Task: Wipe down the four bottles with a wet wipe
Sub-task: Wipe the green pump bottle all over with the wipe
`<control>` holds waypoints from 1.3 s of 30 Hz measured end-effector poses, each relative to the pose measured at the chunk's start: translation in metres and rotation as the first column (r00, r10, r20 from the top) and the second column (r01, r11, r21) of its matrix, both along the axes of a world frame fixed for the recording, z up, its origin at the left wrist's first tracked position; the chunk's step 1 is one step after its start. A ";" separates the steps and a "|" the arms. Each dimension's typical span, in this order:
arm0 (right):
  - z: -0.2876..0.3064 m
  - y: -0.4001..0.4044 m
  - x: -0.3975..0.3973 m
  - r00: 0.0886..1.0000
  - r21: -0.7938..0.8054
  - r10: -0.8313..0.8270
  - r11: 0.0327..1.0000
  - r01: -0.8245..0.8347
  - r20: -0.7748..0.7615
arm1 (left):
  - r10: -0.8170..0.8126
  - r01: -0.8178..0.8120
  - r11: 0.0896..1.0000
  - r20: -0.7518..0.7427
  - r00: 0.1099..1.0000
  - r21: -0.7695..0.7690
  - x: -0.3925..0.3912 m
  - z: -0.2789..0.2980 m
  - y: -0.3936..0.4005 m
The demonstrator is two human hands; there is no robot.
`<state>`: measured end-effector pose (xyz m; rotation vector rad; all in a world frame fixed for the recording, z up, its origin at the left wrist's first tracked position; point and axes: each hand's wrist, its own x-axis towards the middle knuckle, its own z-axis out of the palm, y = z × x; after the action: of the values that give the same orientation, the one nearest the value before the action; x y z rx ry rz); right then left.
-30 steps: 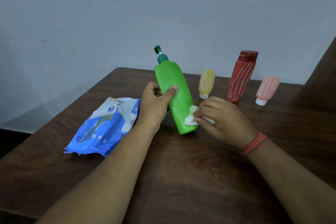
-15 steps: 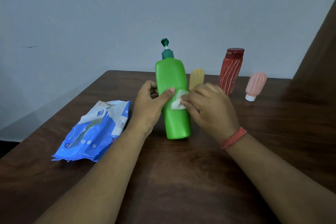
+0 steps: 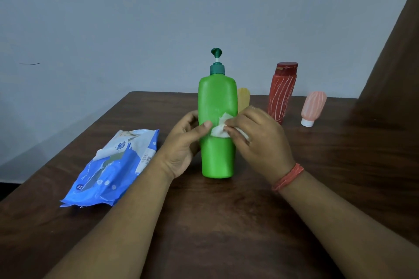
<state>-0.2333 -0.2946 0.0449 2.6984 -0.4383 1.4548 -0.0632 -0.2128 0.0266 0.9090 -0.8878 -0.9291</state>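
head view: dark wood table [image 3: 226, 222], grey wall behind. blue wipes pack [image 3: 113, 165] lies flat at left of frame, near the left forearm. upper right: red bottle [image 3: 283, 90] upright, pink bottle [image 3: 313, 106] cap-down further right, yellow bottle [image 3: 243, 97] mostly hidden behind the green bottle [image 3: 216, 102]. green bottle stands upright at centre, glossy plastic, dark green pump top. left hand [image 3: 183, 142] curls round its left side, thumb across the front. right hand [image 3: 258, 140] pinches a crumpled white wet wipe [image 3: 218, 128] against the bottle's front right, mid-height. red thread band on right wrist.
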 end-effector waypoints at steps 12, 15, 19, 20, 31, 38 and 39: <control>0.014 -0.013 -0.012 0.996 -0.261 -0.090 0.962 0.082 -0.020 | -0.179 0.163 0.982 0.187 0.966 0.097 0.000 -0.005 0.003; 0.018 -0.011 -0.012 0.994 -0.231 -0.105 0.967 0.111 0.041 | -0.168 0.152 0.985 0.228 0.959 0.086 -0.004 -0.003 0.002; 0.016 -0.008 -0.009 0.997 -0.332 -0.073 0.942 0.056 -0.040 | -0.140 0.116 0.987 0.239 0.961 0.114 -0.004 -0.002 0.004; 0.019 -0.011 -0.011 0.994 -0.305 -0.106 0.947 0.104 0.010 | -0.141 0.113 0.986 0.256 0.956 0.121 -0.005 -0.001 0.004; 0.023 -0.009 -0.012 0.991 -0.245 -0.126 0.960 0.135 0.051 | -0.112 0.076 0.989 0.300 0.947 0.130 -0.002 -0.002 0.000; 0.017 0.000 -0.007 0.996 -0.281 -0.033 0.960 0.010 -0.079 | -0.132 0.088 0.986 0.338 0.932 0.143 -0.006 -0.003 -0.001; 0.022 -0.003 -0.009 0.998 -0.239 -0.059 0.969 0.055 -0.009 | -0.132 0.085 0.986 0.358 0.925 0.145 -0.006 -0.002 -0.002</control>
<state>-0.2419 -0.2973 0.0670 2.4868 -0.3135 1.3720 -0.0691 -0.2148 0.0243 1.1767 -1.2186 -0.9341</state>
